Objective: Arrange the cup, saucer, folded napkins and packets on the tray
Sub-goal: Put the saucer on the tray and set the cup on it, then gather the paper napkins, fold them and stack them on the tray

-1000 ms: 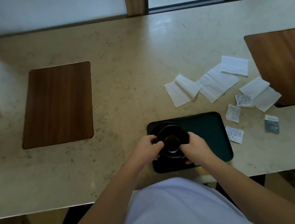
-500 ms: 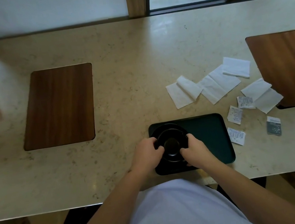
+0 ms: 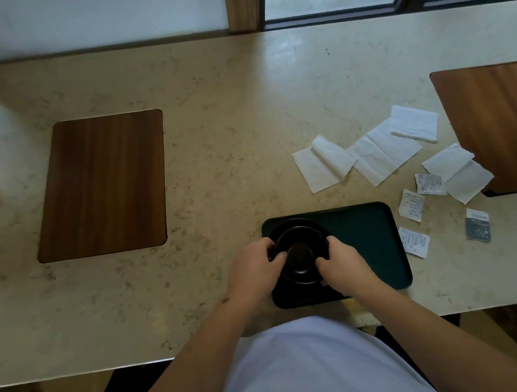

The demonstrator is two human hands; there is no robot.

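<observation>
Left hand point(image 3: 254, 268) and right hand point(image 3: 343, 262) gripping black cup point(image 3: 301, 251) on saucer point(image 3: 291, 224) — dark tray point(image 3: 369, 240), napkins point(image 3: 377, 149) loose on desk point(image 3: 225, 134)

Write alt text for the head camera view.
Both hands, left and right, grip a black cup on its saucer at the left end of a dark tray. White napkins and packets lie scattered on the counter to its right.

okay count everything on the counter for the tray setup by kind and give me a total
Tray: 1
Cup: 1
Saucer: 1
Napkins: 4
Packets: 4
Total: 11
</observation>
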